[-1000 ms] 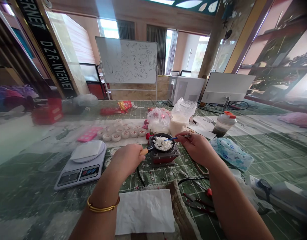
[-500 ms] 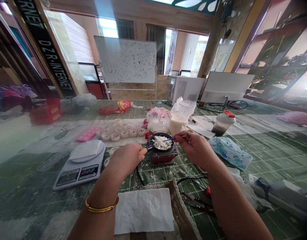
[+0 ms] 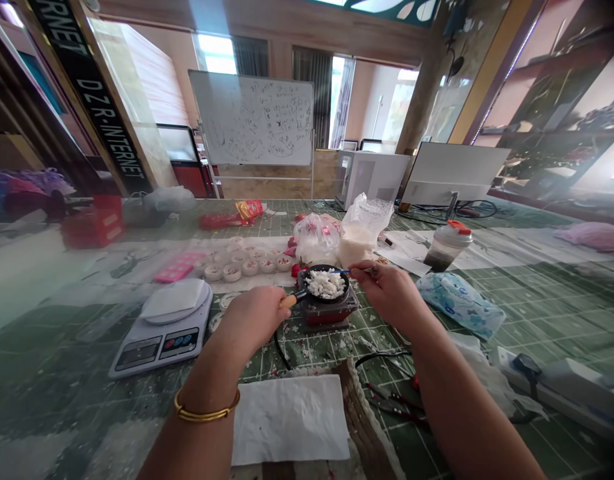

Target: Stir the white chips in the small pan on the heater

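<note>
My left hand (image 3: 259, 313) is wrapped round the wooden handle of a small black frying pan (image 3: 307, 293). White crumbly chunks (image 3: 325, 285) fill the pan, which sits on a small red and grey stove (image 3: 327, 315). In my right hand (image 3: 381, 283) is a thin blue stick (image 3: 341, 271), pinched between the fingers, its far end over the chunks near the pan's back rim. Whether the stick's tip has a special shape is hidden. Behind the pan stand an open bag of white granules (image 3: 359, 240) and a clear plastic bag (image 3: 315, 237).
A white kitchen scale (image 3: 169, 327) stands left. Several small filled cups (image 3: 250, 267) and a pink mold (image 3: 179, 267) lie behind it. White paper (image 3: 291, 417) lies in front. Pliers (image 3: 394, 400), a wipes pack (image 3: 459, 303), a shaker bottle (image 3: 447, 247) and a power strip (image 3: 557, 383) are right.
The blue stick has risen from among the white chunks towards the pan's back rim and lies flatter. My left hand still grips the pan handle.
</note>
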A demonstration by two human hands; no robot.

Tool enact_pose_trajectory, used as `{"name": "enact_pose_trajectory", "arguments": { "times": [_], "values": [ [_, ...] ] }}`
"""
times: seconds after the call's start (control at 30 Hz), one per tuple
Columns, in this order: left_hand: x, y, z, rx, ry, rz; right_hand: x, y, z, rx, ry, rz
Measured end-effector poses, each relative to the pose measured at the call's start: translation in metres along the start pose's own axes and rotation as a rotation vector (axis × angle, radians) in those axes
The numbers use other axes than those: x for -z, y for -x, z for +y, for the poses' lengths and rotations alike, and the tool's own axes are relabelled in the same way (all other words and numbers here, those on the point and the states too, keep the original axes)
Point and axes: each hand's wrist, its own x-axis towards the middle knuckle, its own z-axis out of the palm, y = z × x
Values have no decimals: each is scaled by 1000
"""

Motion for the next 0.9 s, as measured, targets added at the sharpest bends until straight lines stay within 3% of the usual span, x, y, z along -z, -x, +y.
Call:
{"name": "enact_pose_trajectory", "arguments": {
  "times": [0.13, 0.3, 0.47, 0.63, 0.8, 0.9],
  "values": [
    [0, 1, 0, -1, -6, -3, -4, 1, -4, 13, 16, -114],
    [0, 1, 2, -4, -23, 7, 0, 7, -12, 47, 5, -22],
    [0, 2, 3, -3, -23, 4, 0, 8, -13, 73, -1, -147],
    [1, 3, 3, -6, -39, 2, 3, 3, -2, -14, 43, 14],
    [2, 2, 1, -18, -32, 0, -1, 2, -4, 19, 43, -122],
    [2, 2, 2, -18, -40, -1, 1, 7, -13, 64, -43, -93]
  ]
}}
